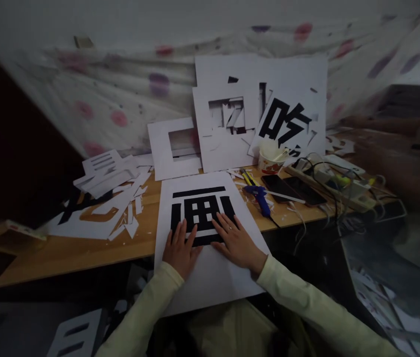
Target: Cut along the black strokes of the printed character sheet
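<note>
A large white board (195, 287) lies in front of me, its near part reaching past the table's edge toward my lap. On it sits a bold black Chinese character (199, 190) made of separate strokes. My left hand (180, 248) rests flat on the lower left of the character, fingers spread. Flat on its lower right side lies my right hand (238, 243), fingers stretched out, with a ring on one finger. Neither hand grips anything.
A blue glue gun (260, 198), phones (280, 188) and a cabled power strip (336, 186) lie right. Behind stand cut-out boards (224, 153) and a paper cup (270, 165). Paper scraps (131, 225) cover the table's left. At far right, another person's arm (399, 173) is blurred.
</note>
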A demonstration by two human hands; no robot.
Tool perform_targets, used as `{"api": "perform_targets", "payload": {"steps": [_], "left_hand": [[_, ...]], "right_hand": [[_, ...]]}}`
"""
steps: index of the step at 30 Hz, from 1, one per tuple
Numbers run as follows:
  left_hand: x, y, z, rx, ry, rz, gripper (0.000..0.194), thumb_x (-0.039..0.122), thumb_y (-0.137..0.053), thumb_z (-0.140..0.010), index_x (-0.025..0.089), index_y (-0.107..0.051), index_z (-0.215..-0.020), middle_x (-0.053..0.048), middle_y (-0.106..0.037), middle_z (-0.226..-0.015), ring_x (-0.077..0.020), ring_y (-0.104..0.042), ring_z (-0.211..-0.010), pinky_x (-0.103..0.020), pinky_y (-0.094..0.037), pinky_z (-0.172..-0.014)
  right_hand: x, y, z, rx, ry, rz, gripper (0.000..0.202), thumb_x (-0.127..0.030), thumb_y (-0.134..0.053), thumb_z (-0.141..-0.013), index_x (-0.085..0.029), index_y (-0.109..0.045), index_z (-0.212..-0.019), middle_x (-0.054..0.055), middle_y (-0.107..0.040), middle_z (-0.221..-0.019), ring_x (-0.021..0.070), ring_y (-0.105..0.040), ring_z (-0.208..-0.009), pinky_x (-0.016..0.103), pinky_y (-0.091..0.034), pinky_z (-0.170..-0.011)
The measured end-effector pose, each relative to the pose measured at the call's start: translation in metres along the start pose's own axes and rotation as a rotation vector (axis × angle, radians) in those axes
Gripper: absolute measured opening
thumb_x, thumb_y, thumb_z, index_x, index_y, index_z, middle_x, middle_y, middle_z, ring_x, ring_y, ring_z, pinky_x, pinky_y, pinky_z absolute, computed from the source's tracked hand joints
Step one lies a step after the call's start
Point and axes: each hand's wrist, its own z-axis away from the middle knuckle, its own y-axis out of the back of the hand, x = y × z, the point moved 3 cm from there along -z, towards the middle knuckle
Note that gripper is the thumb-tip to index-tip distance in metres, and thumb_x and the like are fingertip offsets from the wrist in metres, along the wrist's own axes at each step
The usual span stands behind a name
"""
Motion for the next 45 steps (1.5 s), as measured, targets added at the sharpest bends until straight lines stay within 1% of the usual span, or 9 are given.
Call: {"api": "perform_targets", "payload": {"steps": [4,13,16,21,28,31,36,40,45], "left_hand": [[-0.014,0.004,0.005,-0.034,-0.104,-0.013,0.070,0.059,-0.045,-0.087,0.025,-0.028,-0.146,-0.016,-0.024,-0.153,-0.0335,-0.027,-0.139,-0.053,-0.031,-0.106],[-0.032,0.006,0.036,0.044,-0.199,-0.122,0.076,0.051,-0.050,-0.085,0.028,-0.016,-0.149,-0.014,-0.021,-0.154,-0.0323,-0.034,-0.136,-0.048,-0.036,-0.103],[-0.043,0.001,0.019,0.016,-0.209,-0.094,0.073,0.054,-0.047,-0.086,0.030,-0.017,-0.148,-0.014,-0.022,-0.154,-0.0331,-0.036,-0.135,-0.049,-0.038,-0.102],[-0.067,-0.006,-0.022,0.031,-0.032,-0.078,0.061,0.051,-0.036,-0.092,0.029,-0.021,-0.147,-0.014,-0.022,-0.154,-0.0325,-0.030,-0.138,-0.054,-0.032,-0.106],[-0.079,-0.015,-0.031,0.074,0.045,-0.093,0.057,0.049,-0.032,-0.094,0.029,-0.025,-0.146,-0.011,-0.022,-0.155,-0.0303,-0.027,-0.140,-0.055,-0.028,-0.107],[-0.098,-0.014,-0.047,-0.001,0.097,-0.094,0.055,0.052,-0.033,-0.093,0.028,-0.035,-0.143,-0.012,-0.030,-0.152,-0.0314,-0.030,-0.138,-0.058,-0.026,-0.108],[-0.125,-0.003,-0.099,-0.147,0.180,-0.084,0.055,0.055,-0.041,-0.089,0.026,-0.047,-0.136,-0.013,-0.037,-0.148,-0.0348,-0.030,-0.138,-0.059,-0.023,-0.108],[-0.126,-0.010,-0.133,-0.133,0.265,-0.064,0.054,0.046,-0.039,-0.092,0.018,-0.042,-0.139,-0.015,-0.033,-0.150,-0.0332,-0.031,-0.138,-0.054,-0.027,-0.108],[-0.125,-0.020,-0.146,-0.019,0.257,-0.032,0.051,0.044,-0.039,-0.092,0.017,-0.049,-0.135,-0.018,-0.040,-0.145,-0.0357,-0.037,-0.133,-0.059,-0.022,-0.108]], "right_hand": [[0.015,0.007,0.003,-0.031,0.028,-0.025,0.072,-0.061,-0.037,-0.089,-0.018,-0.027,-0.147,0.015,-0.022,-0.154,0.0287,-0.018,-0.143,0.054,-0.018,-0.114],[0.038,0.016,0.009,-0.060,0.033,-0.045,0.070,-0.054,-0.041,-0.091,-0.022,-0.019,-0.149,0.011,-0.020,-0.155,0.0269,-0.015,-0.144,0.053,-0.017,-0.115],[0.038,0.018,0.007,-0.101,0.028,-0.053,0.070,-0.054,-0.041,-0.091,-0.022,-0.019,-0.149,0.011,-0.019,-0.156,0.0273,-0.014,-0.144,0.054,-0.019,-0.115],[0.040,0.019,0.005,-0.114,0.037,-0.063,0.070,-0.052,-0.042,-0.091,-0.023,-0.017,-0.149,0.010,-0.019,-0.155,0.0282,-0.017,-0.143,0.056,-0.020,-0.114],[0.043,0.020,0.006,-0.091,0.043,-0.090,0.073,-0.050,-0.047,-0.089,-0.027,-0.012,-0.149,0.008,-0.018,-0.155,0.0300,-0.023,-0.141,0.055,-0.024,-0.113],[0.045,0.019,0.007,-0.106,0.047,-0.080,0.073,-0.049,-0.046,-0.090,-0.026,-0.011,-0.149,0.009,-0.017,-0.155,0.0306,-0.022,-0.141,0.056,-0.025,-0.112],[0.046,0.019,0.007,-0.137,0.063,-0.048,0.074,-0.051,-0.044,-0.090,-0.026,-0.008,-0.150,0.010,-0.017,-0.155,0.0317,-0.021,-0.141,0.058,-0.027,-0.110],[0.047,0.019,0.006,-0.137,0.067,-0.034,0.076,-0.052,-0.045,-0.089,-0.026,-0.008,-0.150,0.010,-0.019,-0.154,0.0323,-0.023,-0.141,0.059,-0.030,-0.109],[0.046,0.023,0.007,-0.141,0.063,-0.017,0.078,-0.051,-0.049,-0.087,-0.026,-0.008,-0.150,0.010,-0.020,-0.153,0.0321,-0.025,-0.140,0.056,-0.031,-0.109]]}}
